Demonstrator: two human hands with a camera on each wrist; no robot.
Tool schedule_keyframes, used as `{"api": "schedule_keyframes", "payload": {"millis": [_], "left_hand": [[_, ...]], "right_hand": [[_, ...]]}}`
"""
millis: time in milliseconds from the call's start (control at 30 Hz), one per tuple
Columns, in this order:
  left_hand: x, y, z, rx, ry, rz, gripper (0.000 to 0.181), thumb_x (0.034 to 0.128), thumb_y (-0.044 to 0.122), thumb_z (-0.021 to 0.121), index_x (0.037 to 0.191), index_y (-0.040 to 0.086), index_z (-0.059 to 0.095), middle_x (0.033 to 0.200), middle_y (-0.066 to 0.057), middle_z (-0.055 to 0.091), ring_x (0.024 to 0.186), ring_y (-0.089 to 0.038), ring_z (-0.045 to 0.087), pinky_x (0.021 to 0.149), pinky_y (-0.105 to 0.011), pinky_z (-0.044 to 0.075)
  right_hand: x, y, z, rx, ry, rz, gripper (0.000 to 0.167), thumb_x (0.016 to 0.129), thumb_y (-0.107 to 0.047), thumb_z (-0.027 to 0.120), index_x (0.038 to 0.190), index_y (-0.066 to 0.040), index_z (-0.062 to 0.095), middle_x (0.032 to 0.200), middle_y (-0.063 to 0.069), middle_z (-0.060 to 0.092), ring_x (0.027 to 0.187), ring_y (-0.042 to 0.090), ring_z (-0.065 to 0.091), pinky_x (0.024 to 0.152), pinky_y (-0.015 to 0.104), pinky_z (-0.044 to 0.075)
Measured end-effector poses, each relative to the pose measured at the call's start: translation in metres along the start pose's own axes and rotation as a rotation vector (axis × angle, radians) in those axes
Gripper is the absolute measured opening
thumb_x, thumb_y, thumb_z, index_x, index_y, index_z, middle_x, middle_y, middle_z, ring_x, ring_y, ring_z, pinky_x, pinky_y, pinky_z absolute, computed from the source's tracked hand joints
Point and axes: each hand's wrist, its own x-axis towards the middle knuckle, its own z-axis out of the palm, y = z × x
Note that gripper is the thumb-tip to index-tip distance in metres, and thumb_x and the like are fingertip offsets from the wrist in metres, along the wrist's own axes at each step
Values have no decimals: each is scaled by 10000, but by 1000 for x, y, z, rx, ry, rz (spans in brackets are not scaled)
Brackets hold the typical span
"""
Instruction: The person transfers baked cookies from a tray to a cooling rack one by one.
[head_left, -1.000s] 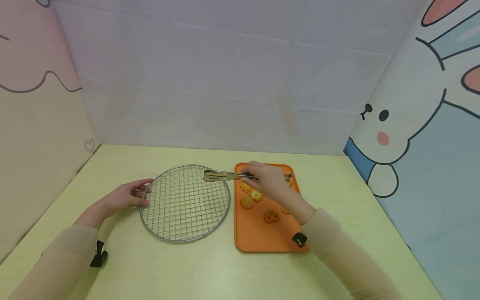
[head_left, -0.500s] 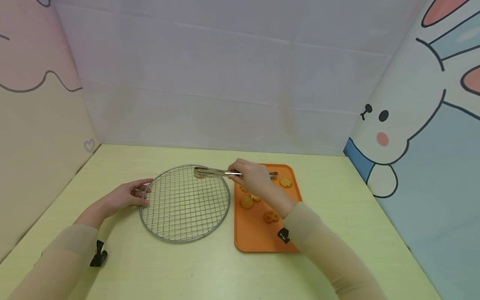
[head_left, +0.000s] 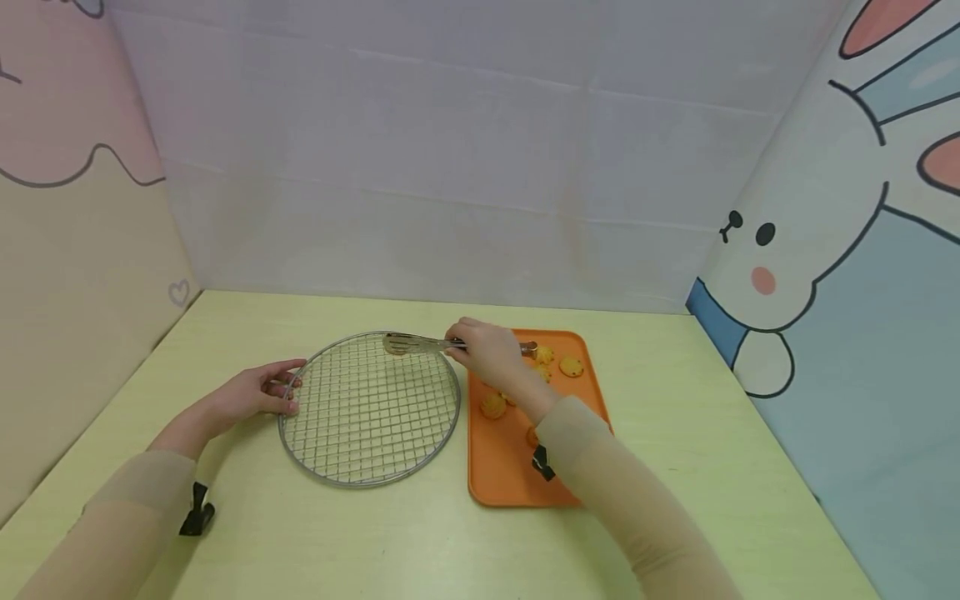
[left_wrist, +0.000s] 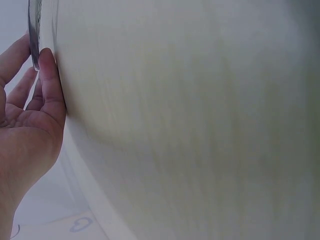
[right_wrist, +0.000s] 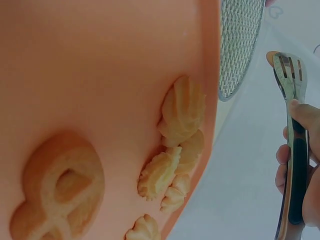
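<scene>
Pale greenish-yellow wood grain covers the table (head_left: 442, 542) on which an orange tray (head_left: 498, 492) lies, and a creased whitish sheet (head_left: 450, 167) makes the back wall beyond the tray. Well to the right of the tray, a side wall carries a rabbit drawing (head_left: 780, 250); far to its left, another side wall has a small heart (head_left: 178, 292).

Just left of the tray lies a round wire rack (head_left: 367, 417), flat on the table. At the rack's side away from the tray, the left hand (head_left: 258, 392) pinches the metal rim between thumb and fingers. The right hand (head_left: 487, 354), raised above the tray's left edge, is clamped round the handle of metal tongs (head_left: 420, 344). Their slotted end reaches left past the tray, over the far part of the rack, with a cookie (right_wrist: 270, 58) held there, mostly hidden; whether it touches the wires I cannot tell.

On the tray lie a swirl cookie (head_left: 492, 406) near the left edge, a round cookie (head_left: 572, 367) toward the far right, a pretzel-shaped cookie (right_wrist: 42, 165), and several others, partly covered by the right arm.
</scene>
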Motion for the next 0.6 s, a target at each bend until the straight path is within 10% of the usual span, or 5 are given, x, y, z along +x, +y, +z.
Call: {"api": "schedule_keyframes", "payload": {"millis": [600], "left_hand": [[1,-1,-1,1,-3,-10,873,795,188,759,1495,76,250,1283,-182,428,942,-154,422,737,-208,457]], "right_hand": [[11,-2,24,-46,-81,141,217,891,-329,648,1070,-212,685,946,-50,625,601,106,565,442,231,380]]}}
